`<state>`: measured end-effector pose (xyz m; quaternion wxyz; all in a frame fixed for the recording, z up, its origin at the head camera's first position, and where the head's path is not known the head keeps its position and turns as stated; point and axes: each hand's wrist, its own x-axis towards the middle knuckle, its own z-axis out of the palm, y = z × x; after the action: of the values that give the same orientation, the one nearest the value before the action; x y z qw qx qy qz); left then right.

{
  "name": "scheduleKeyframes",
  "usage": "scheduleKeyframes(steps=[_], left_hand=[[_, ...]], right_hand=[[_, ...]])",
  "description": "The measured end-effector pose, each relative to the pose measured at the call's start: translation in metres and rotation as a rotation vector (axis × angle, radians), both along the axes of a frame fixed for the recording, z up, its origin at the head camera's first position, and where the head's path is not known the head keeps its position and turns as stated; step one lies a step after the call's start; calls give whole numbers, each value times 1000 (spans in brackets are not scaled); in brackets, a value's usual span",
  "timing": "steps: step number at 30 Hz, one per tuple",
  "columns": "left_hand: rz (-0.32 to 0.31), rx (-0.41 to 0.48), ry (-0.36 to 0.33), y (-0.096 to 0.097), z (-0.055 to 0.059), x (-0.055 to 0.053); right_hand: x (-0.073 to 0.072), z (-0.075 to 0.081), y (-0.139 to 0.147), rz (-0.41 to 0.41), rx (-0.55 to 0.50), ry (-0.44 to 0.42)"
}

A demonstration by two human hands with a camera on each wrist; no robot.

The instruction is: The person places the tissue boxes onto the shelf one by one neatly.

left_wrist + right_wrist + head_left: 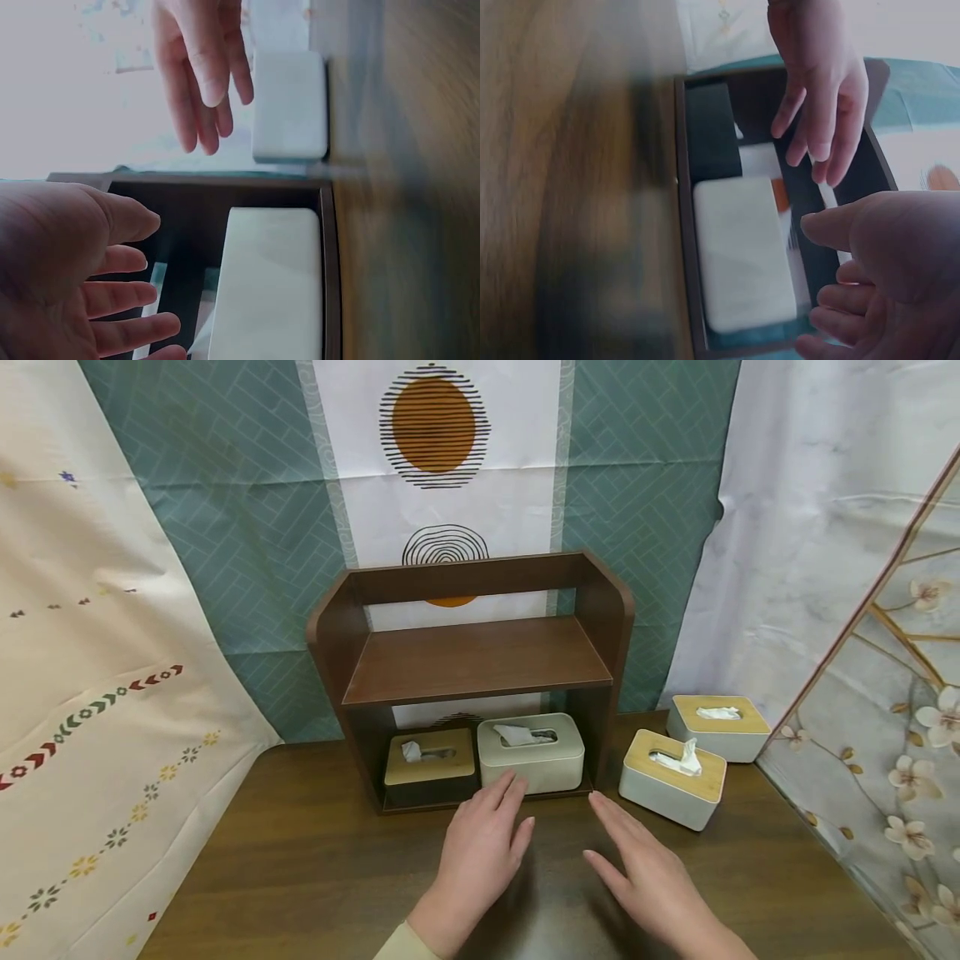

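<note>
Left hand (480, 852) and right hand (651, 878) hover before the shelf (480, 660), fingers loosely extended, gripping nothing! The pale tissue box (534, 772) sits in the shelf's lower level, beside a black tissue box (429, 788).

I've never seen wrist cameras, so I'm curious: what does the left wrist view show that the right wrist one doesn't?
Only left wrist: a white box outside the shelf.
Only right wrist: a dark box in the shelf and an orange spot on the cloth.
Both: left hand, right hand, shelf, table and the pale box in the shelf.
</note>
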<state>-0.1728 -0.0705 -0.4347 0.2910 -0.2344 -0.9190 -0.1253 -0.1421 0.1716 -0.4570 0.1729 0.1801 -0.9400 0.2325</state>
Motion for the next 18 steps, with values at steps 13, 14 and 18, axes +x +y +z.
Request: scheduleKeyframes(steps=[13, 14, 18], left_hand=[[-50, 25, 12, 32, -5, -5], [-53, 23, 16, 34, -5, -6], [-67, 6, 7, 44, -4, -9]], right_hand=[[3, 4, 29, -99, -60, -48], [3, 5, 31, -108, -58, -44], [4, 7, 40, -140, -50, -29]])
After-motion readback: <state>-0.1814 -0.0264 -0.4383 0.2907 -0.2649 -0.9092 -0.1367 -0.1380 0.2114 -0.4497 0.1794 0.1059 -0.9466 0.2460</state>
